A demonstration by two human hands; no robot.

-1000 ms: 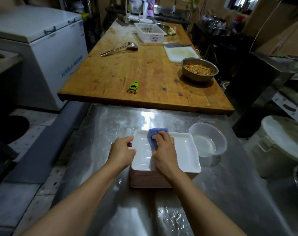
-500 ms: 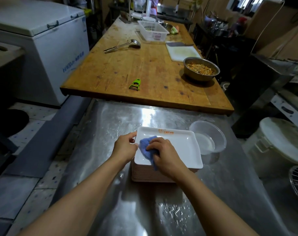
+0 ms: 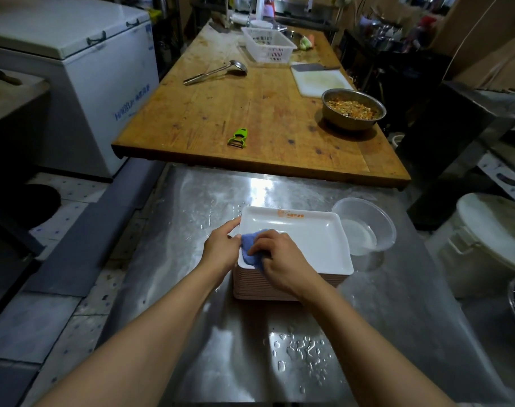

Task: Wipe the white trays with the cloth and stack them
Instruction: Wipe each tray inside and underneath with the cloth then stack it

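On top of the stack (image 3: 282, 284) at the steel desk (image 3: 191, 201): keep left hand (image 3: 221, 249) gripping the top white tray (image 3: 306, 239) rim, right hand (image 3: 279, 259) fingers apparently curled, pressing the blue cloth (image 3: 250, 249) flat, sweeping the near-left corner toward the unwiped far side.

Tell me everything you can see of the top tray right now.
The top tray is white, rectangular, shallow, with a raised rim and rounded corners; it looks like glossy plastic. An orange logo sits on its far rim. It lies level atop a stack of trays on the wet steel table. The left hand holds its left edge; the right hand presses a blue cloth on its near-left corner. A clear bowl stands just right of it.
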